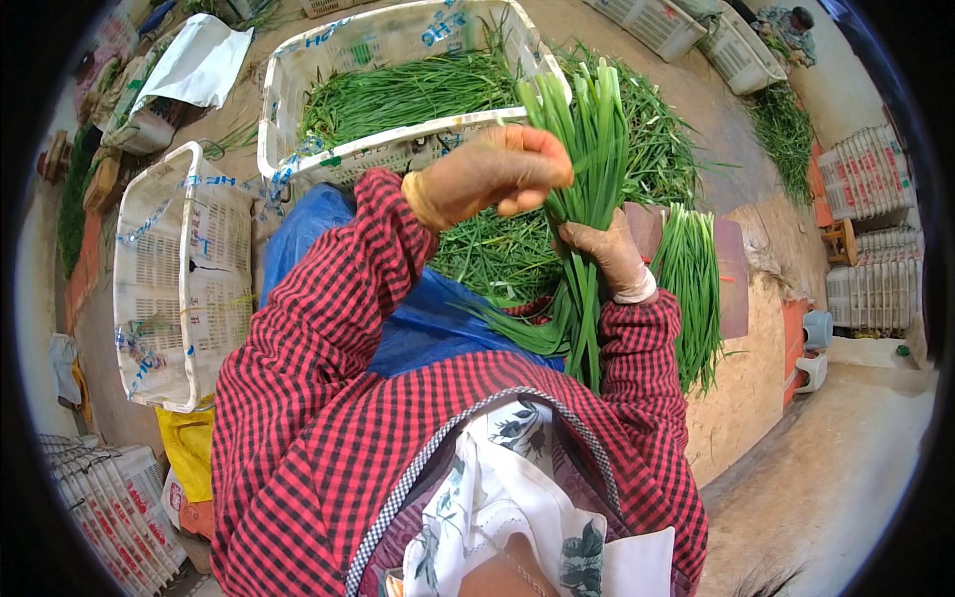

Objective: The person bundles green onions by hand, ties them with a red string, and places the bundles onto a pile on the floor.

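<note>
My right hand [608, 250], in a thin glove, grips a bunch of long green leaves, seemingly garlic chives [589, 149]. The pale stem ends point up and away, and the leaf tips hang towards my lap. Just left of the stems is my left hand [496, 175], also gloved, its fingers curled and slightly blurred; whether it pinches a leaf is unclear. A second bunch of chives [686, 291] lies right of my right forearm, with a bit of red at its side. Loose chives [500, 250] lie below my hands, beside a blue plastic sheet [440, 321] over my lap.
A white plastic crate [267, 127] of chives stands ahead, with a heap of loose greens [656, 142] to its right. Another crate [190, 298] stands at left. Stacked crates [869, 175] and a wooden stool [841, 240] are at right. A person [791, 33] is at the far right.
</note>
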A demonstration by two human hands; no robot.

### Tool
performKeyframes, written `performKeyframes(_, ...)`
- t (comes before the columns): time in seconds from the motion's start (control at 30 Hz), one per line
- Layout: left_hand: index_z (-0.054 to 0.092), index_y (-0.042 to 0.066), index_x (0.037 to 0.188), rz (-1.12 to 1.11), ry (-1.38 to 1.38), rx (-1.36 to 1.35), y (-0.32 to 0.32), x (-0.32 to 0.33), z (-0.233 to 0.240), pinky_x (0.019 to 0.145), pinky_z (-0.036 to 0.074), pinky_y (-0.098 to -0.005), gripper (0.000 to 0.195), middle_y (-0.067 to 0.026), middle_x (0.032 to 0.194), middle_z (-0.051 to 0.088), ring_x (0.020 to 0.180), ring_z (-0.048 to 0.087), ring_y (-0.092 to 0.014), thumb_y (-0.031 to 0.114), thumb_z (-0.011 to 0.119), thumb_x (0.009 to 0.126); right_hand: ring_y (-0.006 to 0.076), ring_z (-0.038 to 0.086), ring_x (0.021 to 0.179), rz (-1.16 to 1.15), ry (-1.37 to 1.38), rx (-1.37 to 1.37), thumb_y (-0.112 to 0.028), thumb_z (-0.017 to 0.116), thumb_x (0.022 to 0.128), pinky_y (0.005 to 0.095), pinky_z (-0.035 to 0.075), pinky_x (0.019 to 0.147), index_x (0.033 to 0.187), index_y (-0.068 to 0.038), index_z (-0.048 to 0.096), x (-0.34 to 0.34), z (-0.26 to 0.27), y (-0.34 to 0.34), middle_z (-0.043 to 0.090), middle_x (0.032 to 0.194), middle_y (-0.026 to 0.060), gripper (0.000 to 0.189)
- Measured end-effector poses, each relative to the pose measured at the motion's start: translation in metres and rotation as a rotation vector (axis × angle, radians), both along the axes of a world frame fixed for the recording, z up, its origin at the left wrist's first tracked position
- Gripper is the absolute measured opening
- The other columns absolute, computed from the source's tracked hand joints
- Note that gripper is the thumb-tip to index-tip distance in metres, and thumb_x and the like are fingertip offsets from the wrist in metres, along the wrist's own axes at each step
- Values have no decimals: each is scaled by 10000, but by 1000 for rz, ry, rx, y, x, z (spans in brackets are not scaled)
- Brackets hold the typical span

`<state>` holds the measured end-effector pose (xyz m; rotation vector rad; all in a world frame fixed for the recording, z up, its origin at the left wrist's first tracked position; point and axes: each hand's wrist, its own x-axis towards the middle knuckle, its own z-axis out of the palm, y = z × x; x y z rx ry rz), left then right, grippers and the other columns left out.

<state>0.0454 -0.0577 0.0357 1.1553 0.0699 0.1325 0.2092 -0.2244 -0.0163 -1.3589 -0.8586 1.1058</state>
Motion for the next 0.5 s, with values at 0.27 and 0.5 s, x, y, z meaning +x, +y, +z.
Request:
performKeyframes(0.27, 582, -3, 823, -485, 17, -30, -1, -67, -34, 441, 400, -226, 157, -45, 625, 574, 495, 544, -92, 119, 680, 818, 172, 654, 688, -64, 171, -22, -108, 719, 801, 279, 548, 629, 1098, 18, 575, 22, -7, -9, 666, 861, 75, 354)
performKeyframes(0.5, 609, 38, 1010, 312, 350, 244, 46, -99, -45, 546, 417, -205, 272, -20, 777, 622, 614, 530, -61, 212, 705, 825, 183, 633, 732, 72, 329, 83, -202, 732, 787, 265, 541, 623, 1220, 37, 509, 24, 0, -25, 627, 996, 153, 543)
